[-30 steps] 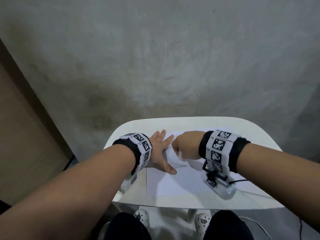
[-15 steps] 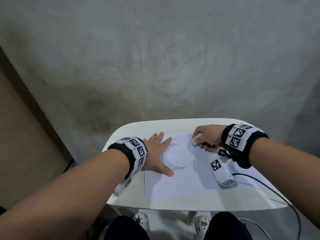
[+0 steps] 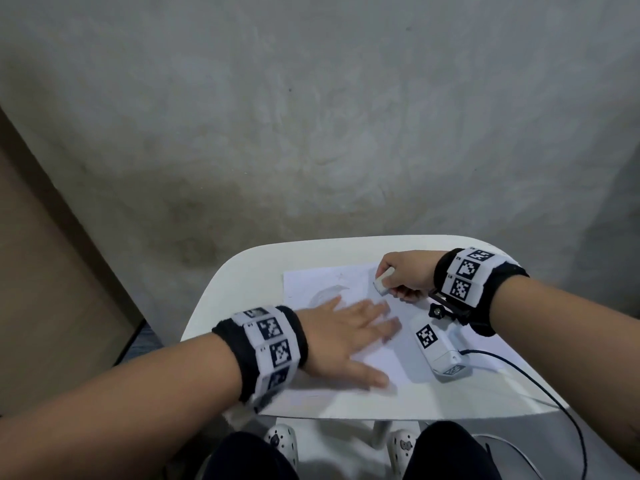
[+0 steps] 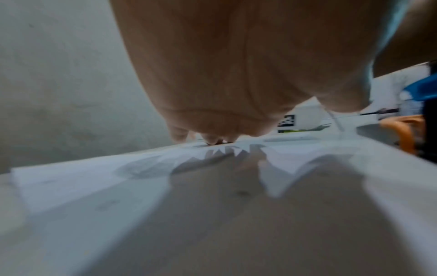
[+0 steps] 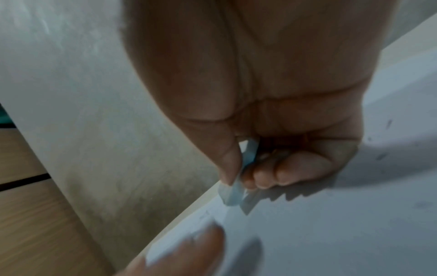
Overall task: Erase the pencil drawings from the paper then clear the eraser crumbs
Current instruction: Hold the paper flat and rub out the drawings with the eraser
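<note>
Only wrist-side – eraser (image 5: pixel 232 194) crumbs (image 5: pixel 380 156) beside right hand (image 5: pixel 272 112)

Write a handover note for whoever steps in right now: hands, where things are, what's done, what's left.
Left hand: flat, fingers spread, pressing the white sheet of paper down on the small white table.
Right hand: pinches the small white block eraser, its tip at the paper's far edge.
Done: hard to judge; some dark specks, probably crumbs, lie on the paper in the right wrist view.
Left: a grey pencil crescent near the far left of the sheet is still there, with fainter marks beyond it. Erase those, then clear the crumbs.
</note>
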`<move>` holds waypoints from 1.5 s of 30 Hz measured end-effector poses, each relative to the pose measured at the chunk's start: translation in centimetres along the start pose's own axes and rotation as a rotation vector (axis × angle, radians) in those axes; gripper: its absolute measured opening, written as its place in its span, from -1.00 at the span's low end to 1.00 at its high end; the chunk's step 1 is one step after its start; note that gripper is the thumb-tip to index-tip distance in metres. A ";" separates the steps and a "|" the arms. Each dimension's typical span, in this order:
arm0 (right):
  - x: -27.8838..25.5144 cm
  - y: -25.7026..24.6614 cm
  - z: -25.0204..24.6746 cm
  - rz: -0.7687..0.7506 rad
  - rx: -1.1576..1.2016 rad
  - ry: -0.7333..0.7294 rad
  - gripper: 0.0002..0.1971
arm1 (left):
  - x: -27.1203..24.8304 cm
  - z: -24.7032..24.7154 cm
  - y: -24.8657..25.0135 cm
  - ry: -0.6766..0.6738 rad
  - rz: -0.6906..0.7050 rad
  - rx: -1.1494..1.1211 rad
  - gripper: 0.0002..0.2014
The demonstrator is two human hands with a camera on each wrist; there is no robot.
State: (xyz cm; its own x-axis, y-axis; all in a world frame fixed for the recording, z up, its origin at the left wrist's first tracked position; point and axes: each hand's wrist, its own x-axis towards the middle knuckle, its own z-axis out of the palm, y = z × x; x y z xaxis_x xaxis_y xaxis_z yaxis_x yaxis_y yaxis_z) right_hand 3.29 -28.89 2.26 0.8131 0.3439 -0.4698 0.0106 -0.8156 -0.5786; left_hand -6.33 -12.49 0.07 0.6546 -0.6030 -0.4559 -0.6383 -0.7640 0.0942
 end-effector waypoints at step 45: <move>7.8 -8.6 2.2 -0.071 -1.176 0.057 -0.82 | 2.1 -0.3 -7.8 -0.007 -0.460 -0.237 0.32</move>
State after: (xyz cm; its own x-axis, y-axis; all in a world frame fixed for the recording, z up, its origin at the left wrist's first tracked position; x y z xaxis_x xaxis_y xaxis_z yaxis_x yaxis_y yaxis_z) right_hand 8.28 -18.20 2.11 0.8135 0.4086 -0.4139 0.5626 -0.7331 0.3820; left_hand 0.16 -7.86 -1.39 0.8427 -0.1917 -0.5031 -0.1752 -0.9812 0.0804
